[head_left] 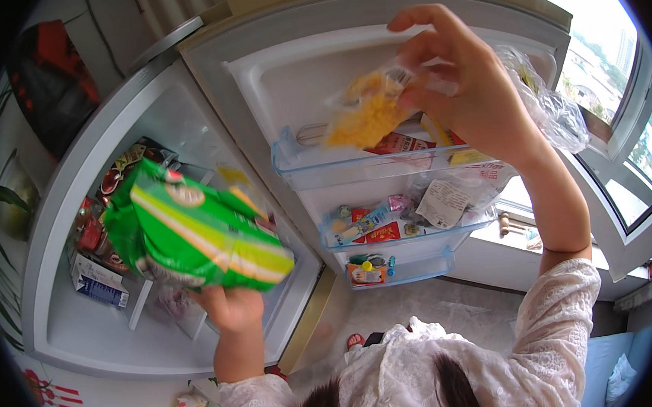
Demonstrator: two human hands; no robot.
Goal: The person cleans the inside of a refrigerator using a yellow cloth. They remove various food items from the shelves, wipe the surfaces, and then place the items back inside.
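Observation:
My left hand (231,309) grips the lower edge of a large green plastic food bag (210,227) with yellow and white stripes, held in front of the open fridge compartment (82,330). Up at the right, my right hand (458,78) pinches a small clear packet of yellow food pieces (368,111); blur hides what the pieces are. That packet hangs before the upper shelf (324,170) of the open fridge door (295,65). Part of a wire whisk (309,134) shows on this shelf, beside red packets (403,143).
Jars (89,223) and blue-and-white cartons (100,281) stand inside the fridge. Lower door shelves carry small packets and a bag with a printed receipt (443,203). A crumpled clear plastic bag (546,100) hangs by the door's right edge, near the open window (616,186).

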